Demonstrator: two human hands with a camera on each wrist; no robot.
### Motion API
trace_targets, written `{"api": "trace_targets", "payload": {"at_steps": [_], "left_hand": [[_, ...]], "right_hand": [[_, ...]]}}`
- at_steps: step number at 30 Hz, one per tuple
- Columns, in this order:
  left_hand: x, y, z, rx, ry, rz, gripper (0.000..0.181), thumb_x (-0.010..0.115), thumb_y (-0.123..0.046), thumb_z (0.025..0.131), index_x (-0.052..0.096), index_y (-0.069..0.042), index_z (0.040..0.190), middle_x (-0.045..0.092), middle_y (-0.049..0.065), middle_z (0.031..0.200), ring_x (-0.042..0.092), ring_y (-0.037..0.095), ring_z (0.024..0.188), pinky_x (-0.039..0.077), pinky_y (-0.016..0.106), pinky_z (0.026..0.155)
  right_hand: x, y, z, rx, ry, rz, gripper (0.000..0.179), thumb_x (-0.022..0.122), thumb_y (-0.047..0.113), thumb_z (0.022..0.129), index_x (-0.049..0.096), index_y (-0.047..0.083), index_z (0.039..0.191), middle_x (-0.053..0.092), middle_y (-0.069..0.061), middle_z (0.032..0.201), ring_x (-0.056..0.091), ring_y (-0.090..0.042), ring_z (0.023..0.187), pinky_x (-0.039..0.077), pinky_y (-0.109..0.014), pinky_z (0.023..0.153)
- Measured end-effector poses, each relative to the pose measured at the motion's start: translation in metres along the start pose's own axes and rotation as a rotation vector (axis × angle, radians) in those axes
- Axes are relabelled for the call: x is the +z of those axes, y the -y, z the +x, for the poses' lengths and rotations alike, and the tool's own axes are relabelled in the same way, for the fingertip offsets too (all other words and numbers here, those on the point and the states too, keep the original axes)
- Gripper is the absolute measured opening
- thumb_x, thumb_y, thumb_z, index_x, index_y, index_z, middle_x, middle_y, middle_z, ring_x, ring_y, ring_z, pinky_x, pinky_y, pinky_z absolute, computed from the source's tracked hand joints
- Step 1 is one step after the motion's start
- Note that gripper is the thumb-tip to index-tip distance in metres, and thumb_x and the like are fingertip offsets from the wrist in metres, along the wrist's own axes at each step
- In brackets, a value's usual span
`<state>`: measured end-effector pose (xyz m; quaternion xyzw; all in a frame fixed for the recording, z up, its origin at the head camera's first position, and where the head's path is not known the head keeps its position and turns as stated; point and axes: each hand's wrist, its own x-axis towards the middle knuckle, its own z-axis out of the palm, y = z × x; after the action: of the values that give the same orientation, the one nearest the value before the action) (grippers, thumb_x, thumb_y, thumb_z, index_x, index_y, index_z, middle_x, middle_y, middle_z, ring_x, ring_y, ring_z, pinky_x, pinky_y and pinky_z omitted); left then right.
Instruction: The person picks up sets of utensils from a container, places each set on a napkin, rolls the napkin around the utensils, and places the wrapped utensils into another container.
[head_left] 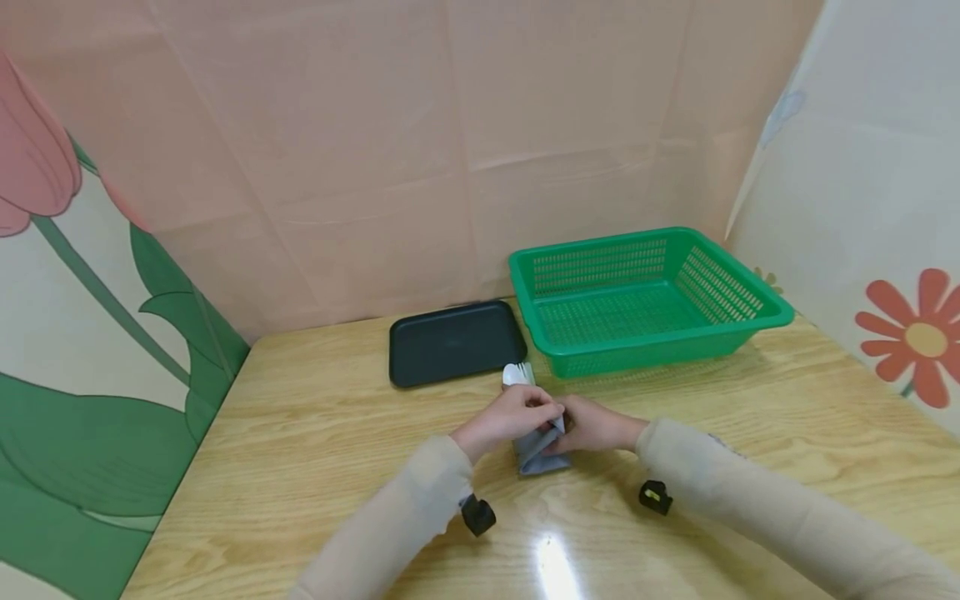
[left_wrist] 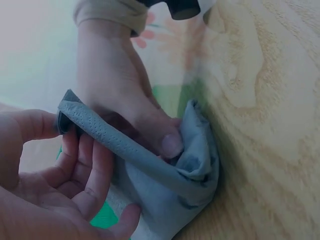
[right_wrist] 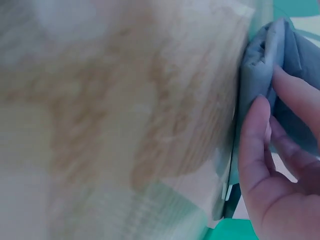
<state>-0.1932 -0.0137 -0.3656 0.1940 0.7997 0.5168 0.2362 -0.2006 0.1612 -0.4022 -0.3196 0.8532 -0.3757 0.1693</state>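
Observation:
A grey-blue napkin [head_left: 543,463] lies folded on the wooden table, and the heads of a white spoon [head_left: 513,376] and a fork [head_left: 527,372] stick out beyond its far end. My left hand [head_left: 519,412] pinches a corner of the napkin, drawn up as a rolled edge across the fold in the left wrist view. From the right, my right hand [head_left: 600,426] grips the folded napkin [right_wrist: 257,75], its thumb and fingers on both sides of the layers. The handles of the spoon and fork are hidden by the napkin and hands.
Behind the hands lies a black rectangular tray [head_left: 453,343]. A green plastic basket [head_left: 637,354] with slotted walls stands to its right, close beyond the spoon and fork. Pink sheeting [head_left: 360,167] rises at the table's back edge, with flower-printed panels at both sides.

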Motion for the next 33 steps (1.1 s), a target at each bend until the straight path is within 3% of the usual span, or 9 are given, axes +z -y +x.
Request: {"api": "trace_targets", "payload": {"at_steps": [5,9,12,16,23,33], "left_hand": [[0.004,0.001,0.001,-0.003,-0.008,0.002,0.022,0.057,-0.023,0.092,0.067,-0.004,0.088,0.065,0.003,0.089,0.057,0.007,0.077,0.045,0.019,0.07],[0.007,0.004,0.005,-0.028,-0.026,-0.011,0.023,0.057,-0.022,0.092,0.068,-0.001,0.094,0.065,0.007,0.097,0.054,0.008,0.079,0.043,0.019,0.067],[0.009,0.005,0.006,-0.038,-0.035,-0.015,0.024,0.057,-0.022,0.092,0.069,-0.002,0.098,0.064,0.008,0.102,0.052,0.008,0.081,0.041,0.019,0.067],[0.009,0.005,0.005,-0.038,-0.035,-0.006,0.025,0.057,-0.023,0.092,0.07,-0.003,0.099,0.064,0.007,0.104,0.051,0.008,0.083,0.042,0.02,0.069],[0.011,0.007,0.007,-0.018,-0.038,0.046,0.024,0.058,-0.023,0.091,0.071,-0.004,0.095,0.065,0.007,0.102,0.051,0.009,0.085,0.041,0.02,0.069],[0.017,0.009,0.009,0.014,-0.06,0.078,0.021,0.059,-0.021,0.091,0.071,-0.005,0.093,0.066,0.006,0.1,0.052,0.007,0.083,0.044,0.019,0.068]], "right_hand": [[-0.004,-0.003,-0.002,0.04,0.052,0.061,0.037,0.071,0.013,0.081,0.058,-0.003,0.111,0.065,-0.014,0.105,0.058,-0.009,0.089,0.05,-0.023,0.077],[-0.007,-0.005,-0.004,0.117,0.063,0.106,0.052,0.07,0.014,0.082,0.047,-0.004,0.126,0.058,-0.017,0.12,0.056,-0.021,0.106,0.049,-0.033,0.087],[-0.01,-0.007,-0.006,0.163,0.066,0.168,0.058,0.07,0.014,0.082,0.041,-0.002,0.13,0.052,-0.018,0.127,0.051,-0.029,0.117,0.047,-0.038,0.093],[-0.013,-0.008,-0.01,0.158,0.087,0.234,0.054,0.068,0.012,0.083,0.039,0.0,0.127,0.051,-0.02,0.128,0.047,-0.037,0.123,0.046,-0.041,0.096],[-0.018,-0.009,-0.015,0.163,0.141,0.312,0.059,0.067,0.013,0.085,0.034,0.001,0.131,0.046,-0.023,0.134,0.042,-0.041,0.129,0.046,-0.041,0.097],[-0.02,-0.004,-0.02,0.24,0.126,0.263,0.069,0.074,0.026,0.08,0.034,0.006,0.134,0.046,-0.018,0.137,0.042,-0.037,0.13,0.041,-0.049,0.101]]}}
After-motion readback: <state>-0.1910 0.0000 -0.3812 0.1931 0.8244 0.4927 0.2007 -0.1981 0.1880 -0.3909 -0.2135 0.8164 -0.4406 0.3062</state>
